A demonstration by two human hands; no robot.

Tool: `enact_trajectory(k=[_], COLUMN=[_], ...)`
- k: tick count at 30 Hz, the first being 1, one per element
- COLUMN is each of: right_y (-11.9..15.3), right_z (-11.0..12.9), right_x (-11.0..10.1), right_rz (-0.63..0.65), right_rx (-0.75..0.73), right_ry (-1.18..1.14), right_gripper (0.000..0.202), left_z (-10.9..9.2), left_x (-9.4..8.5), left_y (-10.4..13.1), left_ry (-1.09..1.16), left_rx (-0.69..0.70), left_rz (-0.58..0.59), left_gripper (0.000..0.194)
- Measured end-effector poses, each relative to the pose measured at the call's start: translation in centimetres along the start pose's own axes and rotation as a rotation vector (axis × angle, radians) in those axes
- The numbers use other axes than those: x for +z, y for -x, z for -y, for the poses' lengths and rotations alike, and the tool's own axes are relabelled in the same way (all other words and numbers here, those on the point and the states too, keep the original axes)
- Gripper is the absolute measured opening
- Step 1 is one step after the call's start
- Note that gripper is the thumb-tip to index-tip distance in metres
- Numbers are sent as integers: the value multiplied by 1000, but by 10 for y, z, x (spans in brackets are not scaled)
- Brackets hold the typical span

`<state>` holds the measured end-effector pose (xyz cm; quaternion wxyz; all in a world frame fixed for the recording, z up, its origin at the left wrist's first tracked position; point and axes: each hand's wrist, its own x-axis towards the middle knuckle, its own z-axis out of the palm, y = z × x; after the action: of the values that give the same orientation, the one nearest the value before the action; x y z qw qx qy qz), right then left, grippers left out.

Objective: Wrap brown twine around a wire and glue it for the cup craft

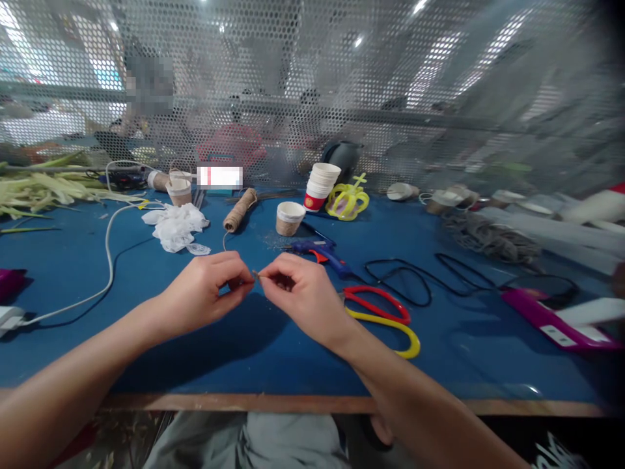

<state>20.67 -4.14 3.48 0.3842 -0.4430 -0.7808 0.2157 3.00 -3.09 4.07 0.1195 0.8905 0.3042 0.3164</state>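
Observation:
Over the near middle of the table, my left hand (209, 286) and my right hand (305, 293) meet almost fingertip to fingertip. Both are closed in a pinch on a short bit of brown twine (255, 275) that shows between them. A strand runs down behind my left hand from a twine roll (241, 210) lying just beyond it. Past my right hand stands a paper cup (290, 220) with twine wrapped round its lower part. A blue glue gun (322, 253) lies close behind that hand. Scissors (381, 305) with red and yellow handles are partly hidden by my right wrist.
White crumpled material (178, 227), another wrapped cup (179, 189), stacked paper cups (322, 185) and a yellow crown-shaped piece (347, 198) stand toward the back. Black cable (400, 267) leads to a purple power strip (561, 319). Pale husks (43, 189) lie far left. Perforated mesh (273, 85) rises behind.

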Motion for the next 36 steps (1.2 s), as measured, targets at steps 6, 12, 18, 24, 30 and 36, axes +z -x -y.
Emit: enact_trajectory(k=[6,12,18,24,30,36], right_y=[1,1,-1,-3,-3,0], right_z=[0,3,5,3,-2,-2], right_x=[1,-6,-9,-8,-2,-2], right_rz=[118,262,201,122,12,131], right_rx=[-159,-204,5,171,51,-158], right_ry=[140,-23,-275,-342,-75,149], right_gripper=[15,11,7,8,11,14], left_z=[2,11,18,10,2,3], left_x=[-2,-11,-9,-1,9,4], left_y=[2,-5,-4,-3,0,3], left_ry=[-104,194,436,336,-44,-181], left_rx=[55,-156,-285,-232,30,129], left_rz=[29,173,233,113,-37,1], left_gripper=[10,15,22,18,12,13])
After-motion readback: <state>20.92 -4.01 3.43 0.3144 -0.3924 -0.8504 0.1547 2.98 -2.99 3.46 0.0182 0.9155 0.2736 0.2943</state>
